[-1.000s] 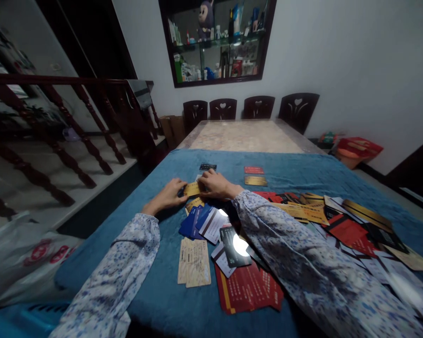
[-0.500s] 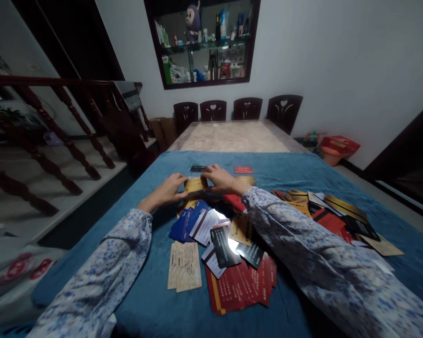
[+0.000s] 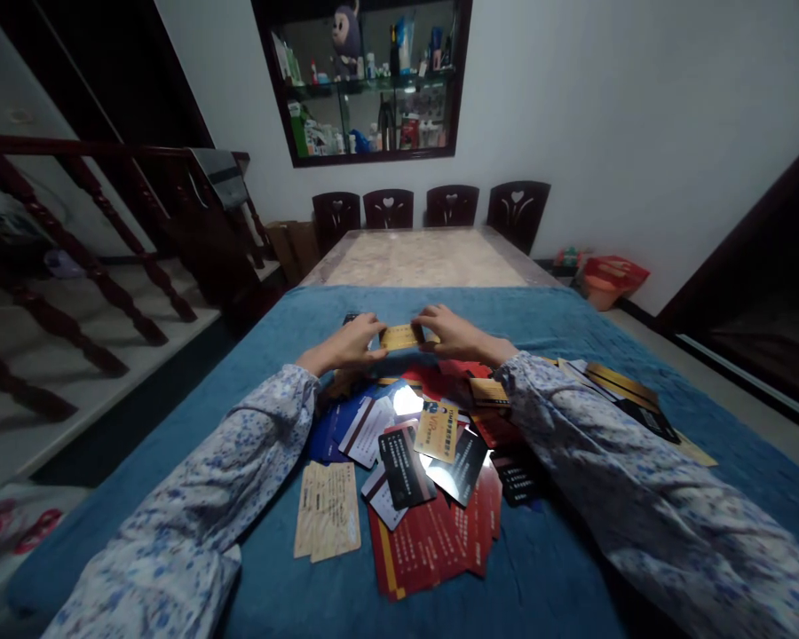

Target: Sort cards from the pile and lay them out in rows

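pinching one gold card [image 3: 401, 337] by its two short ends, the left hand [image 3: 350, 343] and the right hand [image 3: 456, 335] are both closed down narrow on it. it sits roughly midway between the left and right edges of the tabletop [image 3: 432, 257], short of the far end, which the cloth [image 3: 266, 577] leaves bare; whether its lower edge rests on the cloth is hard to tell. to do this well, i'd press lightly and evenly from both ends so it doesn't bow, and keep both sleeves [image 3: 206, 497] lifted so they drag nothing along. as for counts: toward the near edge, one vip card [image 3: 438, 433] laps over two black cards [image 3: 406, 472], and a third black card [image 3: 520, 477] lies beside the right sleeve. two beige cards [image 3: 329, 510] overlap nearer the left edge. the red cards [image 3: 423, 555] fan out, several overlapping. four chairs [image 3: 533, 213] stand past the far edge.
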Motion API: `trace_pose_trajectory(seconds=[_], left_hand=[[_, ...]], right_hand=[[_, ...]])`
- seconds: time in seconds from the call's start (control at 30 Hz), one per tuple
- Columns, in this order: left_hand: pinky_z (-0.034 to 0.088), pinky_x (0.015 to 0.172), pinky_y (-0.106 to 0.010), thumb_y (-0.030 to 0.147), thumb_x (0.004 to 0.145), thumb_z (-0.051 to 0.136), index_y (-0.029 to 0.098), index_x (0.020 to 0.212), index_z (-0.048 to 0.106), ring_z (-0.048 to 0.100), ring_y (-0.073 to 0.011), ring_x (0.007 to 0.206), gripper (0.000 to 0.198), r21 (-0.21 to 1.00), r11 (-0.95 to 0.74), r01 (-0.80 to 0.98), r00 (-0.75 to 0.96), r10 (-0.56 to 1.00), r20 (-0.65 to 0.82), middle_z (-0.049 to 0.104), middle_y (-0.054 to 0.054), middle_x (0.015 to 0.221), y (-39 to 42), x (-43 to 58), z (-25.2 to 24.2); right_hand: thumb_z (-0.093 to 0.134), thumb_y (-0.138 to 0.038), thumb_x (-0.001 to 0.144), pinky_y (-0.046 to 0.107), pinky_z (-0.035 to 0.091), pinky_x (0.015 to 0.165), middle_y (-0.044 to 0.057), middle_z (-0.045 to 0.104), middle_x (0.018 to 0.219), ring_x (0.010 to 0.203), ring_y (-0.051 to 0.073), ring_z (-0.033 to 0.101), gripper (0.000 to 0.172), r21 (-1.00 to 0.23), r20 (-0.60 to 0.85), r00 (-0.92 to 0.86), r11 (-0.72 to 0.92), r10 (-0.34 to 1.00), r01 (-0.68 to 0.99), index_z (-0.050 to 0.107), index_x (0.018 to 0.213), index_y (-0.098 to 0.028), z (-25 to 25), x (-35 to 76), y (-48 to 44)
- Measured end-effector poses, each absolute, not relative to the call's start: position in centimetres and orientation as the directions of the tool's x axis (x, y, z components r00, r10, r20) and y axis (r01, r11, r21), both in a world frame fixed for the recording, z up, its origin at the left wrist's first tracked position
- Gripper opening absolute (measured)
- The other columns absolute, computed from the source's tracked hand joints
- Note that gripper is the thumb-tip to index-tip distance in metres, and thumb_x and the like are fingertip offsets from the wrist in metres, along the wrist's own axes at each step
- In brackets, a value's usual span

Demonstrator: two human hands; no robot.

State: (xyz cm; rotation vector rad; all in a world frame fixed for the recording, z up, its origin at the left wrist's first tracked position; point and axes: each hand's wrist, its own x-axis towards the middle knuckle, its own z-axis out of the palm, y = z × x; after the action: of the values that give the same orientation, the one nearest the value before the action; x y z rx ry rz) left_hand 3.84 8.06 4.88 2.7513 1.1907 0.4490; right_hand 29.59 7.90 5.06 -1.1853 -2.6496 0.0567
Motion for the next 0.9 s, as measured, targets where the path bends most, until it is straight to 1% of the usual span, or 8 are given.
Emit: trace_pose_trajectory(seconds=[0.1,0.17,0.23,0.37,0.53,0.67,0.8,0.9], left_hand=[[0.048,0.095,-0.038,0.034,0.080,0.069,0.017,0.115,0.067,0.058,-0.0280,0.105,0.039,0.226,-0.701,0.676,0.671,0.713,0.205,0.060,-0.011,0.113,8.8,5.5,4.8],[0.047,0.093,-0.039,0.034,0.080,0.068,0.017,0.111,0.068,0.058,-0.0285,0.104,0.036,0.222,-0.709,0.669,0.683,0.705,0.190,0.059,-0.012,0.112,9.3,6.6,4.7],[0.047,0.092,-0.038,0.034,0.080,0.068,0.016,0.110,0.068,0.058,-0.0288,0.103,0.035,0.198,-0.714,0.671,0.694,0.699,0.171,0.059,-0.013,0.112,9.8,7.7,4.6],[0.047,0.089,-0.037,0.034,0.081,0.065,0.015,0.109,0.068,0.058,-0.0280,0.102,0.033,0.149,-0.727,0.671,0.712,0.687,0.146,0.059,-0.012,0.109,11.0,9.9,4.2],[0.049,0.091,-0.038,0.031,0.080,0.064,0.015,0.107,0.069,0.059,-0.0285,0.102,0.031,0.160,-0.738,0.656,0.725,0.675,0.139,0.061,-0.012,0.109,12.6,11.9,3.4],[0.050,0.090,-0.037,0.030,0.081,0.064,0.013,0.107,0.069,0.061,-0.0281,0.100,0.032,0.154,-0.734,0.661,0.726,0.678,0.117,0.062,-0.014,0.110,13.3,13.1,2.9],[0.051,0.093,-0.034,0.028,0.082,0.064,0.014,0.114,0.068,0.063,-0.0266,0.104,0.036,0.130,-0.724,0.677,0.723,0.688,0.067,0.063,-0.013,0.114,13.5,13.9,2.5],[0.051,0.094,-0.032,0.027,0.082,0.063,0.014,0.121,0.067,0.064,-0.0262,0.105,0.041,0.114,-0.724,0.680,0.725,0.687,0.043,0.064,-0.014,0.117,13.6,14.2,2.2]], right_hand=[[0.070,-0.027,0.084,0.041,0.042,0.100,0.014,0.058,0.126,0.115,0.030,0.051,0.035,-0.150,0.206,-0.619,0.650,0.758,0.745,0.068,0.118,-0.017,4.2,31.3,8.6],[0.070,-0.027,0.084,0.042,0.042,0.101,0.015,0.058,0.129,0.116,0.031,0.051,0.039,-0.156,0.211,-0.608,0.641,0.765,0.752,0.067,0.121,-0.017,3.7,32.4,8.9],[0.070,-0.027,0.084,0.042,0.042,0.101,0.016,0.058,0.130,0.116,0.031,0.052,0.042,-0.160,0.203,-0.588,0.620,0.783,0.769,0.066,0.125,-0.016,3.4,33.2,9.2],[0.071,-0.023,0.083,0.041,0.043,0.101,0.016,0.059,0.128,0.116,0.031,0.054,0.041,-0.165,0.177,-0.517,0.543,0.838,0.824,0.068,0.124,-0.014,3.0,34.5,9.4],[0.071,-0.021,0.083,0.041,0.045,0.102,0.017,0.061,0.128,0.118,0.031,0.056,0.044,-0.175,0.154,-0.480,0.502,0.864,0.847,0.067,0.125,-0.012,2.6,36.0,9.9],[0.071,-0.021,0.082,0.039,0.045,0.102,0.019,0.061,0.130,0.119,0.031,0.058,0.048,-0.175,0.140,-0.461,0.481,0.876,0.859,0.065,0.129,-0.010,2.0,36.7,10.5],[0.073,-0.020,0.082,0.034,0.047,0.100,0.016,0.063,0.126,0.115,0.028,0.061,0.041,-0.196,0.149,-0.448,0.470,0.882,0.861,0.069,0.122,-0.012,1.3,36.9,10.7],[0.075,-0.018,0.080,0.032,0.048,0.097,0.016,0.065,0.122,0.111,0.027,0.064,0.040,-0.205,0.146,-0.431,0.453,0.891,0.867,0.071,0.119,-0.012,0.8,36.9,10.8]])
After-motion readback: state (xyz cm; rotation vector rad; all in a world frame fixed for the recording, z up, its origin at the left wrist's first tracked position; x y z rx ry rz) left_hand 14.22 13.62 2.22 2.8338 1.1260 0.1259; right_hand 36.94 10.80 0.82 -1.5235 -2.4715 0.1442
